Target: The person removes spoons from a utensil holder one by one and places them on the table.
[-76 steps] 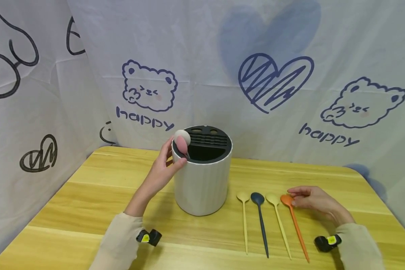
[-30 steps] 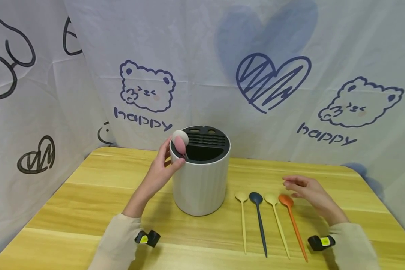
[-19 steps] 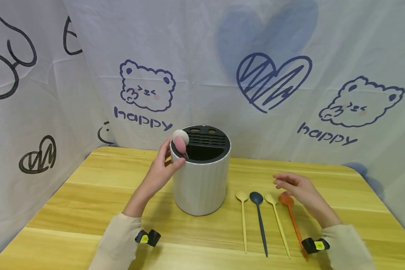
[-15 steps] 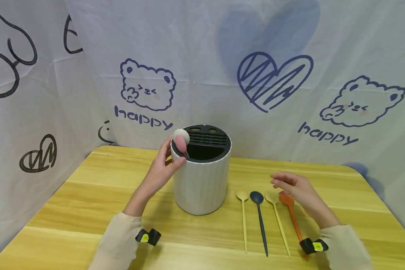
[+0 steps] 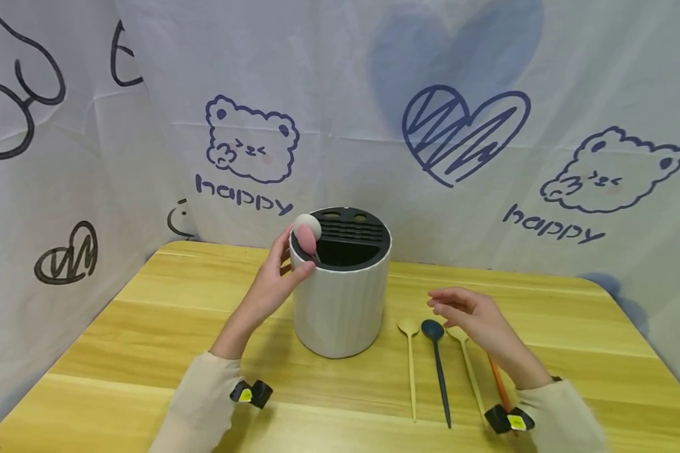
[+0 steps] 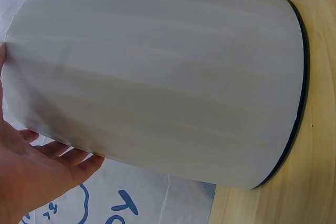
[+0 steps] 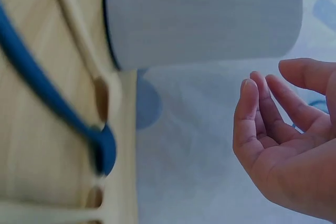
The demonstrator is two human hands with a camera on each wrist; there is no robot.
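My left hand [image 5: 266,286] grips the upper left side of a white utensil holder [image 5: 340,308], thumb at the front of its rim. In the left wrist view, bent fingertips meet the holder's wall [image 6: 168,77]. A white spoon [image 5: 310,221] and a pink spoon [image 5: 306,239] stand in the holder, bowls up. My right hand [image 5: 481,324] hovers over the spoon row with fingers loosely bent and nothing held. Its fingertips are near the dark blue spoon [image 5: 439,371]. Beside that lie two pale yellow spoons, left [image 5: 411,371] and right [image 5: 471,371], and an orange spoon [image 5: 498,380], partly hidden by the hand.
The holder's black lid [image 5: 351,231] has slots, round holes and a wide dark opening at the front. Everything stands on a wooden table [image 5: 147,352]. A printed white cloth [image 5: 351,75] hangs close behind and along the left.
My right hand has lifted away from the orange spoon's bowl and moved left above the row, to near the dark blue spoon. The left hand keeps its place on the holder.
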